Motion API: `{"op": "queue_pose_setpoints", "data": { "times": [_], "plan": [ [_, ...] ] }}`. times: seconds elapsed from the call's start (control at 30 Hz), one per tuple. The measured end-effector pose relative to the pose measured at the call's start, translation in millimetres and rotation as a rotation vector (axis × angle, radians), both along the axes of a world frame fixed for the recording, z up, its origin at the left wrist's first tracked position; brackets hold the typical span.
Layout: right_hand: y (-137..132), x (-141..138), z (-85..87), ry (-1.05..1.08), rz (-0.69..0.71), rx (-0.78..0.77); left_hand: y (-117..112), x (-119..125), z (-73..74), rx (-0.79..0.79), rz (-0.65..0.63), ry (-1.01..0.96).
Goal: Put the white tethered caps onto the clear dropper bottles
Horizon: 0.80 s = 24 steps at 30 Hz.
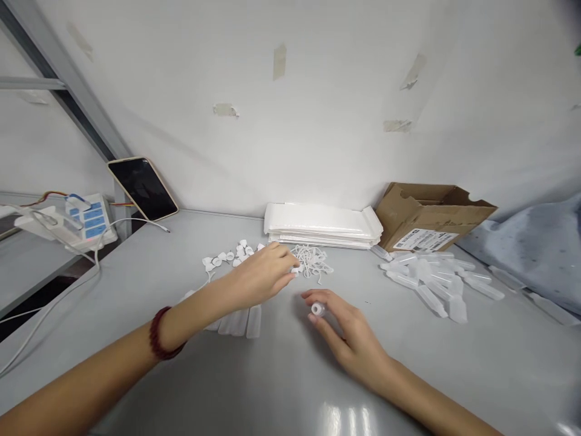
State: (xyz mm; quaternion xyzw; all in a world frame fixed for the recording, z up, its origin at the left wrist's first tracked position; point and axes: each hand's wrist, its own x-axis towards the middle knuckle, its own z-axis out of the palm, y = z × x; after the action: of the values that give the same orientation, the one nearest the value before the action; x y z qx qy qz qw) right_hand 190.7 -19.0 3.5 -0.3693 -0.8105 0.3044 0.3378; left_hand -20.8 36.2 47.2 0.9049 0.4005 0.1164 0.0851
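My right hand [349, 330] grips a translucent plastic tube [318, 309] between thumb and fingers, its round open mouth facing me. Up and to the left, my left hand [265, 272] is closed in a pinch on a small white piece [295, 272], mostly hidden by the fingertips. Just beyond those fingertips lies a heap of white strings [313, 260]. Small white caps [236, 254] are scattered behind my left wrist. Several translucent tubes [254, 322] lie side by side under my left forearm, partly covered by it.
More translucent tubes [431, 278] are piled at the right, before an open cardboard box [426, 218]. White padded envelopes [322, 221] are stacked against the wall. A phone [144, 188] leans at the left near a power strip [93, 221] and a white cable [97, 251]. Grey cloth [531, 254] lies far right.
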Motion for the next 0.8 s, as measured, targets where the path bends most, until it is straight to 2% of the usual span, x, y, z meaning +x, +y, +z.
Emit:
{"op": "queue_pose_setpoints", "data": {
  "times": [0.1, 0.23, 0.47, 0.57, 0.8],
  "plan": [
    [-0.4, 9.1, 3.4, -0.035, -0.092, -0.048, 17.2, 20.7, -2.8, 0.025, -0.045, 0.031],
    [-2.6, 13.5, 5.1, -0.077, -0.131, -0.077, 25.8, 43.7, -9.5, 0.059, -0.114, 0.077],
    [-2.7, 13.3, 4.9, -0.079, -0.144, -0.025, 32.7, 59.2, -13.9, 0.053, -0.050, 0.075],
    [-1.4, 13.4, 5.6, -0.061, -0.155, -0.036, 34.5, 58.3, -10.6, -0.023, -0.007, -0.009],
    [-3.6, 13.1, 9.5, -0.014, -0.202, -0.084, 27.0, 39.5, 15.0, -0.274, 0.184, -0.416]
  ]
}}
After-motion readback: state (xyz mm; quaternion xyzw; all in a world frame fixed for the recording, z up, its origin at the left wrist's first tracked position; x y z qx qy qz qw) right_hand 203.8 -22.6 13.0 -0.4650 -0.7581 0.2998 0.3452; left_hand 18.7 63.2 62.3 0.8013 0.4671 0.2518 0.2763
